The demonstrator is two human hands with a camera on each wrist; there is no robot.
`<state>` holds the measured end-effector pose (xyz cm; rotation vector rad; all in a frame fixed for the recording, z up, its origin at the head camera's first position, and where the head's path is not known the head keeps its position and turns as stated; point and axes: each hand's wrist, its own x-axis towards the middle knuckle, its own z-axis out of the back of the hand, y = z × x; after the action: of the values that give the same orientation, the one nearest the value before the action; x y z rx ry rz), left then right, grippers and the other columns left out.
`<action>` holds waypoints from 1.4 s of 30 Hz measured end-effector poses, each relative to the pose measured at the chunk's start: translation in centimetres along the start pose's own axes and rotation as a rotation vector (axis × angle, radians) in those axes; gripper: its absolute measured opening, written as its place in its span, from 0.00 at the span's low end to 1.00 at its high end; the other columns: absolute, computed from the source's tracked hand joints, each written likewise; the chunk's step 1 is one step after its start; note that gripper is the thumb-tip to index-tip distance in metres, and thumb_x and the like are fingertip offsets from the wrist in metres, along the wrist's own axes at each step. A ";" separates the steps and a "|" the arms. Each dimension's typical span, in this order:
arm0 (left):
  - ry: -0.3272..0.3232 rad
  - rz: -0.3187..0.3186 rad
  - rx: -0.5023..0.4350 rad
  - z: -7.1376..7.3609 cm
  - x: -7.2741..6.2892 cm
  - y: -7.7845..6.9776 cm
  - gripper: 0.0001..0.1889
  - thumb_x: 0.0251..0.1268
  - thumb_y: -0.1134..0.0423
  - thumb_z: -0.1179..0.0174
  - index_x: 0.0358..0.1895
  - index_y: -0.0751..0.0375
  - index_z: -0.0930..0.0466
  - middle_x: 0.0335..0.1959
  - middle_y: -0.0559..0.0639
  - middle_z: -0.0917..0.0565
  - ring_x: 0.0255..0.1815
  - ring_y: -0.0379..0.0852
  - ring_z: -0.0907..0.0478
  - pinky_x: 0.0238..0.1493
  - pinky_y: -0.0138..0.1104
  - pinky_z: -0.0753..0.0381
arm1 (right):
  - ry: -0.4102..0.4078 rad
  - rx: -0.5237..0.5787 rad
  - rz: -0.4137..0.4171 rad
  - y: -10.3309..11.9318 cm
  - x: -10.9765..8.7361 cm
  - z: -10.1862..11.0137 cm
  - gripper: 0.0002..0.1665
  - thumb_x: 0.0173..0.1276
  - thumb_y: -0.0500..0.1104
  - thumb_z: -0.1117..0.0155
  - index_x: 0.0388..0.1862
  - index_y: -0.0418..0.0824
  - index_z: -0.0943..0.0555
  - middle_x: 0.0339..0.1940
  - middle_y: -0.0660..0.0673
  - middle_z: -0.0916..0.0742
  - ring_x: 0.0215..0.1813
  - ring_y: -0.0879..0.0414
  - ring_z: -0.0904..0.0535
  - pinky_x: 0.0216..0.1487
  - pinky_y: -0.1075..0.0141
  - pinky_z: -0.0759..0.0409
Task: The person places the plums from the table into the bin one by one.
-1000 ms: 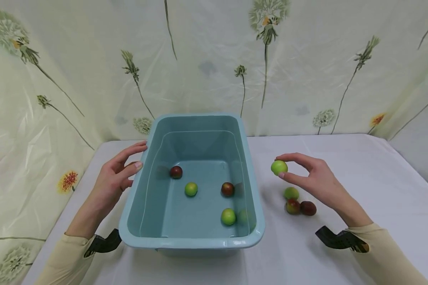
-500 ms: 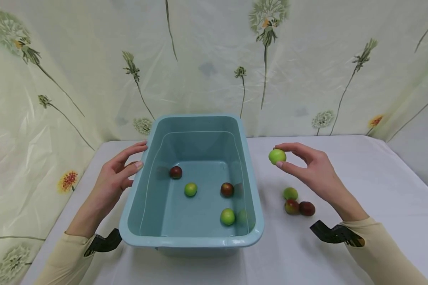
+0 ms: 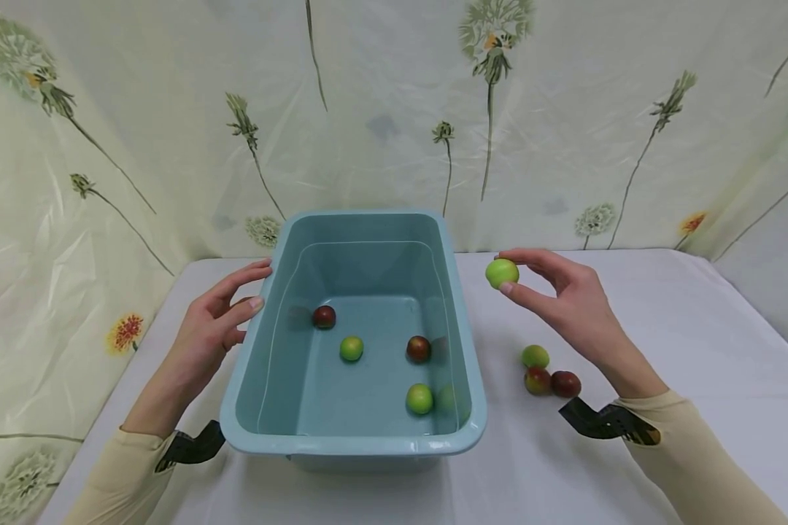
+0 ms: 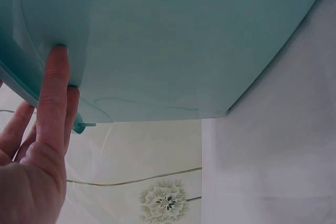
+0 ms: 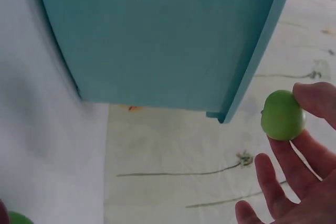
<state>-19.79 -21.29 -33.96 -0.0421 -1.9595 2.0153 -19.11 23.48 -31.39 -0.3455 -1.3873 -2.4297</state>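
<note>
A small round green fruit [image 3: 502, 273] is pinched between the thumb and fingertips of my right hand [image 3: 574, 306], held up right of the blue plastic tub [image 3: 341, 446]. The right wrist view shows this green fruit [image 5: 283, 115] outside the tub's wall. My left hand [image 3: 206, 321] touches the tub's left rim with fairly straight fingers. In the left wrist view, fingers [image 4: 52, 98] of it lie against the outer wall below the rim. Inside the tub lie two dark red fruits [image 3: 325, 316] and two green fruits [image 3: 351, 348], spread over the floor.
Right of the tub, a green fruit [image 3: 535, 356], a red-green fruit [image 3: 538, 380] and a dark red fruit [image 3: 566, 384] sit close together on the white-covered table [image 3: 696, 328]. A dandelion-print curtain [image 3: 381, 131] hangs behind and at the left.
My right hand has risen and moved a little left toward the tub, carrying the green fruit. The left hand, the tub and the other fruits have stayed in place.
</note>
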 end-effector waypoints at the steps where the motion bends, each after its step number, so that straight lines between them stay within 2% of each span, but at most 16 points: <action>1: 0.000 0.000 -0.001 0.0 0.0 0.0 0.21 0.75 0.63 0.48 0.68 0.57 0.29 0.72 0.50 0.36 0.50 0.48 0.19 0.40 0.44 0.15 | -0.005 0.010 0.013 0.1 0.1 -0.1 0.23 0.66 0.42 0.30 0.60 0.48 0.20 0.55 0.50 0.17 0.63 0.59 0.28 0.69 0.47 0.36; 6: 0.002 0.002 -0.006 -0.1 0.0 0.1 0.21 0.76 0.63 0.48 0.69 0.57 0.29 0.72 0.50 0.36 0.51 0.47 0.19 0.41 0.44 0.15 | -0.019 0.049 0.060 0.5 0.5 -0.6 0.23 0.65 0.38 0.30 0.59 0.44 0.19 0.54 0.48 0.16 0.64 0.57 0.27 0.70 0.53 0.35; 11: 0.002 0.001 -0.002 -0.1 -0.1 0.1 0.21 0.76 0.63 0.48 0.68 0.57 0.30 0.72 0.50 0.36 0.51 0.48 0.19 0.41 0.44 0.15 | -0.020 0.056 0.085 1.1 1.0 -1.1 0.23 0.65 0.38 0.30 0.59 0.45 0.19 0.54 0.49 0.16 0.63 0.57 0.27 0.70 0.55 0.35; 20: -0.002 0.004 0.002 -0.1 -0.1 0.1 0.21 0.75 0.62 0.48 0.68 0.57 0.29 0.72 0.50 0.36 0.51 0.48 0.19 0.41 0.44 0.15 | -0.001 0.094 0.117 2.3 1.9 -1.9 0.22 0.66 0.38 0.30 0.59 0.45 0.19 0.55 0.49 0.16 0.64 0.56 0.27 0.70 0.50 0.35; 27: -0.004 0.003 -0.001 0.0 -0.1 0.2 0.21 0.75 0.63 0.48 0.69 0.57 0.29 0.72 0.50 0.35 0.51 0.48 0.19 0.41 0.45 0.15 | 0.026 0.132 0.127 2.9 2.3 -2.7 0.22 0.65 0.39 0.30 0.59 0.46 0.19 0.54 0.49 0.16 0.64 0.56 0.27 0.69 0.50 0.36; 42: 0.002 -0.003 -0.005 0.0 0.0 0.1 0.21 0.75 0.63 0.48 0.69 0.57 0.30 0.72 0.50 0.36 0.50 0.48 0.19 0.41 0.44 0.15 | 0.100 0.062 0.173 3.8 3.3 -4.5 0.21 0.67 0.43 0.31 0.58 0.51 0.19 0.54 0.55 0.16 0.64 0.59 0.28 0.69 0.47 0.38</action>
<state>-19.81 -21.33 -34.04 -0.0417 -1.9624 2.0077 -20.85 17.29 -29.40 -0.3104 -1.3291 -2.2288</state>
